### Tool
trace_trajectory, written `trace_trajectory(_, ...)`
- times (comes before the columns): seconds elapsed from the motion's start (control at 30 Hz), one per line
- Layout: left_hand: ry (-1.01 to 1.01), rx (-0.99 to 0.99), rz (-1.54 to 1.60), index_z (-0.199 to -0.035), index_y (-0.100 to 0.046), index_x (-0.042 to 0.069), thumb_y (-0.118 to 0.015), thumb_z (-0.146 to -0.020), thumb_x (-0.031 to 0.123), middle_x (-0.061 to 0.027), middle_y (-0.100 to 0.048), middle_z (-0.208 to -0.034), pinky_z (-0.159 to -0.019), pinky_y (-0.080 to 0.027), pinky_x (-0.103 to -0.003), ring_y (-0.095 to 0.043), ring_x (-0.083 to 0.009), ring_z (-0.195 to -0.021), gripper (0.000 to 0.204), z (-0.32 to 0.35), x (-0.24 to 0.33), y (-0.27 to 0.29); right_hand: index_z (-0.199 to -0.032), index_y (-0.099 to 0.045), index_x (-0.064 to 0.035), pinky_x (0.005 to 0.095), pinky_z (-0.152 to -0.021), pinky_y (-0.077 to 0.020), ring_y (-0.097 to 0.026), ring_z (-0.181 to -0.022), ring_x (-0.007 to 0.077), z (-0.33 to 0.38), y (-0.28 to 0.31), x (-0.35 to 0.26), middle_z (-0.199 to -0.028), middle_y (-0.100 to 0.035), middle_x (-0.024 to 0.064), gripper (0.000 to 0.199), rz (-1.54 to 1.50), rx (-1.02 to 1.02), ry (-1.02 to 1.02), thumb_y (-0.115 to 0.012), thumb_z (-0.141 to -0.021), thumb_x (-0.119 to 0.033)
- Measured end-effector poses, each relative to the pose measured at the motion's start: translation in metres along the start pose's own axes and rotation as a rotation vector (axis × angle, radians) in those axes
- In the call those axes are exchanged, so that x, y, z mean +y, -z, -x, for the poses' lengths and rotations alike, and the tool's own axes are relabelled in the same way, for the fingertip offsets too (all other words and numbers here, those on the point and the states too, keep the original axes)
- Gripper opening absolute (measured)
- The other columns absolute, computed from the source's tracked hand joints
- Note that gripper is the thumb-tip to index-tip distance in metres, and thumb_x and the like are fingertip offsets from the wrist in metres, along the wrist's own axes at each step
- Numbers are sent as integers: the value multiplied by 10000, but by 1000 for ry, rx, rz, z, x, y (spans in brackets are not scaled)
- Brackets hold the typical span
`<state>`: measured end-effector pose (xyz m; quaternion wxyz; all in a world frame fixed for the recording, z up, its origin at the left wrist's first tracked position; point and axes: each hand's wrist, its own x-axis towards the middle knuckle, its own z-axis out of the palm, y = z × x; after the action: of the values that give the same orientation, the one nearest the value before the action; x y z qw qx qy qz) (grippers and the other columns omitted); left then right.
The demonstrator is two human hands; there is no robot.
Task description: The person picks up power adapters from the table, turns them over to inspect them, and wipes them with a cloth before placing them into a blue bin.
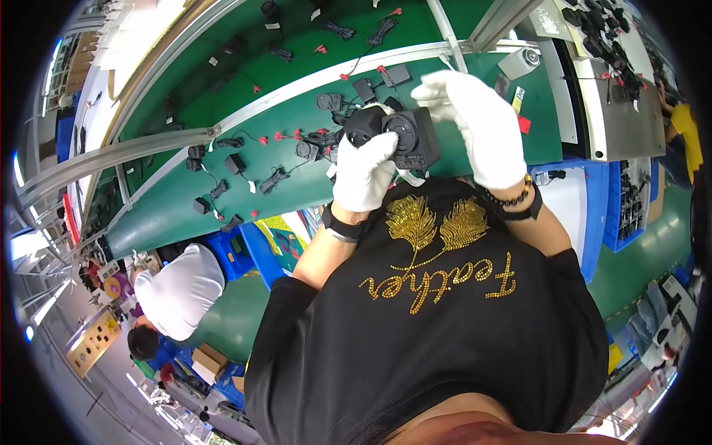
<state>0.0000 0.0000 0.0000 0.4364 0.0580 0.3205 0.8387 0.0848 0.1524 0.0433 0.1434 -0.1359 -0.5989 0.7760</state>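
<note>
Head view, looking down over the person's chest. Both hands wear white gloves and meet above the near edge of the green conveyor belt (297,185). The left hand (365,172) is closed around a black power adapter (406,139), gripping its lower left side — the block stands just above and to the right of that hand, its round face turned toward the camera. The right hand (480,126) lies on the adapter's right, fingers curled over the top rear edge; how firmly it grips cannot be told. The adapter sits between the two hands, touching both. Smaller black adapters with coiled cords (278,178) lie scattered on the belt beyond — well apart from the hands.
</note>
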Motion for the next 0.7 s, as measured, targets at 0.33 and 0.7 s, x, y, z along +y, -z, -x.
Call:
trace_trajectory(0.33,-66,151,-332,-1098,-482,1,-630,-741,-13,-59,-558,-957,-745,-481,-261,-559,-127,-845,386,-2,-2,-3,-958,-577,-30,310,-763,-457,-575,-858,234,0,-17,22,-939,-574,101,142,532,80,325,-478,-868,-76)
trace_trajectory(0.7,-275,180,-645,-1077,-480,-12,-651,-769,13,-65,-580,-924,-716,-477,-248,-563,-136,-800,354,-46,28,-8,-1188,-489,-10,456,-909,-393,-501,-1010,379,-9,-34,3,-1165,-501,205,566,848,157,510,-681,-680,-169)
